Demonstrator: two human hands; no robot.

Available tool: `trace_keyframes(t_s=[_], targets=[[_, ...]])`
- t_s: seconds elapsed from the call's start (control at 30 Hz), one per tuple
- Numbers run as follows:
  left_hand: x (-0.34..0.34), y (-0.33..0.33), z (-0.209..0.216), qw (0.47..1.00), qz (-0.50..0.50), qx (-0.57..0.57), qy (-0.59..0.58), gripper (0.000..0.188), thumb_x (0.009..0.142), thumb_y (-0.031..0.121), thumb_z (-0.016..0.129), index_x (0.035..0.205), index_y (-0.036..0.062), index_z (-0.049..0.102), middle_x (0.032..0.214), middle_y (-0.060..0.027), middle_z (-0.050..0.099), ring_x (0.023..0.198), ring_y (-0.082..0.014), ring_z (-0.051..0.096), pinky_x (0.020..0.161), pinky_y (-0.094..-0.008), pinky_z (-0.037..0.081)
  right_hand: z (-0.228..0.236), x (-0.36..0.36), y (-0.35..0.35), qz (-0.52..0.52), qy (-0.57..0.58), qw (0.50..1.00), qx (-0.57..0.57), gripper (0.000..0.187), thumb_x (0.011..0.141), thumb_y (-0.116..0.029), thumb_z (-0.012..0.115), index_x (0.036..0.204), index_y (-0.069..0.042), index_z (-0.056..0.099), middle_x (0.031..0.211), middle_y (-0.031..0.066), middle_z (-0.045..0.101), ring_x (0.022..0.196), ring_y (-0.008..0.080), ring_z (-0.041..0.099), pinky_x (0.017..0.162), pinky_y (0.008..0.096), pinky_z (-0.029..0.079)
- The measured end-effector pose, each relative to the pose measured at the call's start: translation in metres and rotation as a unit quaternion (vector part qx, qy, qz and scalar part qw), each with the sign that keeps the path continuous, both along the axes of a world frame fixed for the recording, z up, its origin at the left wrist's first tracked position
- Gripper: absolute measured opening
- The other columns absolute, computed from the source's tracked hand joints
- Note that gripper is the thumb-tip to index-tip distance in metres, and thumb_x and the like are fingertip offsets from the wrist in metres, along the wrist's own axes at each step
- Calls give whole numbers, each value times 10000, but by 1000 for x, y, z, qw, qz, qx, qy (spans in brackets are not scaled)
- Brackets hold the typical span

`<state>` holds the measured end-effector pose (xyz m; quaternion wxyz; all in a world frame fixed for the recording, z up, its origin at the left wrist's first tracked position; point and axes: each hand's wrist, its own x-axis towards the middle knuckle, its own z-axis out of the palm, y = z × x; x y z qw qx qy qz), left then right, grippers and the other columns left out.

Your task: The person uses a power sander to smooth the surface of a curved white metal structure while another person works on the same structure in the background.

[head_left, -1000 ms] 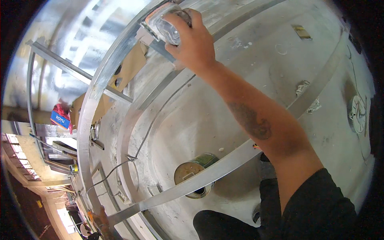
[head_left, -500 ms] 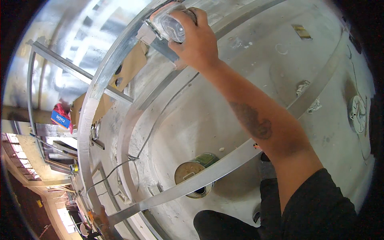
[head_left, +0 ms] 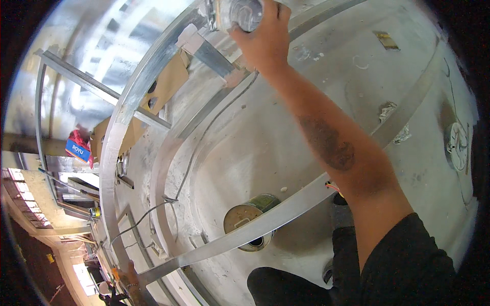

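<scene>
My right hand (head_left: pixel 265 43) is closed around a power sander (head_left: pixel 245 14) with a clear, dusty rounded part, at the top edge, which cuts off some of the tool. Just below and left of it is a short grey crosspiece (head_left: pixel 214 58) with pale filler at both ends, joining two curved bars of a large metal frame (head_left: pixel 113 137). At the lower left, my left hand (head_left: pixel 133 285) is at the frame's near corner, its fingers partly hidden and seemingly wrapped round the bar. A grey cord (head_left: pixel 193 158) runs from below my right hand to the inner bar.
A paint can (head_left: pixel 244 217) stands on the floor inside the frame, behind the near curved bar (head_left: pixel 286 206). Cardboard (head_left: pixel 171 76) and a blue box (head_left: pixel 78 150) lie on the left. A round white fan-like thing (head_left: pixel 456 146) and crumpled paper (head_left: pixel 387 111) are on the right.
My right hand and the sander have moved up and to the right, off the crosspiece, which now shows more fully. My left hand stays at the corner, with its thumb showing a little more.
</scene>
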<state>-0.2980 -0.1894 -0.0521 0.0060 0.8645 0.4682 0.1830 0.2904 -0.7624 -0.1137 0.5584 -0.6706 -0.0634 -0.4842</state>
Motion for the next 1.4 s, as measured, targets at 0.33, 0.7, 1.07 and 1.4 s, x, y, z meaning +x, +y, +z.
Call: trace_keyframes(t_s=[0.33,0.7,1.07,1.4], targets=[[-11,20,-5,999,-31,41,2,605,811,460,808,1067,-70,667,952,-180,717,850,-300,669,749,-451,527,-12,3,-2,-8,52,998,15,812,700,-53,840,1406,-103,443,1271,221,484,1184,430,514,1000,504,479],[-15,25,-4,1000,8,-2,10,692,813,471,829,1184,-80,631,1068,-190,724,954,-323,685,849,-426,537,-16,-23,22,36,0,992,-120,732,654,-148,885,1319,-262,602,1346,173,503,1143,400,617,909,472,558],[-3,0,-3,999,-36,-23,8,773,826,470,816,1251,-130,579,1084,-223,731,976,-332,703,890,-417,540,-13,-41,41,76,-17,982,-171,731,648,-106,899,1303,-280,623,1354,135,504,1151,397,609,919,481,554],[-6,14,1,996,48,6,73,817,812,446,828,1322,-131,555,1186,-227,706,1068,-342,680,953,-413,524,-18,-41,44,82,-39,984,-155,710,652,-112,898,1292,-255,626,1332,135,516,1146,393,608,914,483,549]])
